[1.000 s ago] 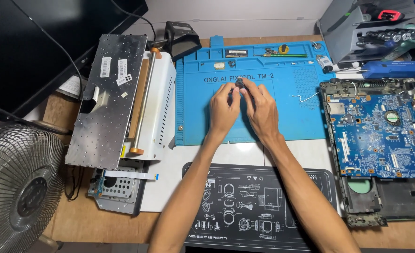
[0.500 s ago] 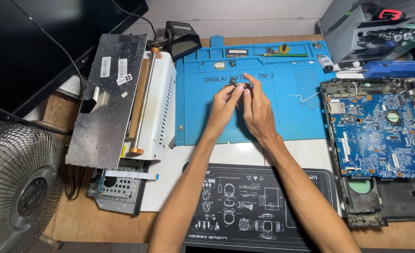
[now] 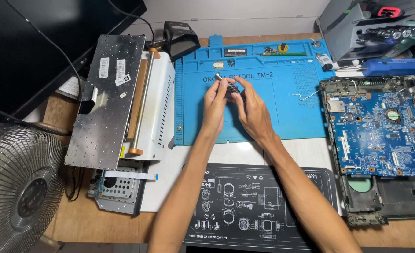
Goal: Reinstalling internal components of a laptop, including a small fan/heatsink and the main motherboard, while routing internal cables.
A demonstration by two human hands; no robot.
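Observation:
Both of my hands meet above the blue repair mat (image 3: 282, 107) and pinch one small dark metal part (image 3: 229, 85) with a shiny silver end. My left hand (image 3: 215, 104) grips it from the left side. My right hand (image 3: 250, 107) grips it from the right, fingers curled over it. Most of the part is hidden by my fingers, so its kind is unclear. It is lifted a little off the mat.
A blue laptop motherboard (image 3: 380, 126) lies in its open chassis at right. An upturned keyboard (image 3: 106, 98) rests on a white case (image 3: 158, 107) at left. A fan (image 3: 20, 187) stands at lower left, a black printed mat (image 3: 245, 211) lies near me, and tool racks (image 3: 376, 23) stand at back right.
My hands have lifted the small part off the mat and shifted it slightly left, with the silver end now showing above my left fingers.

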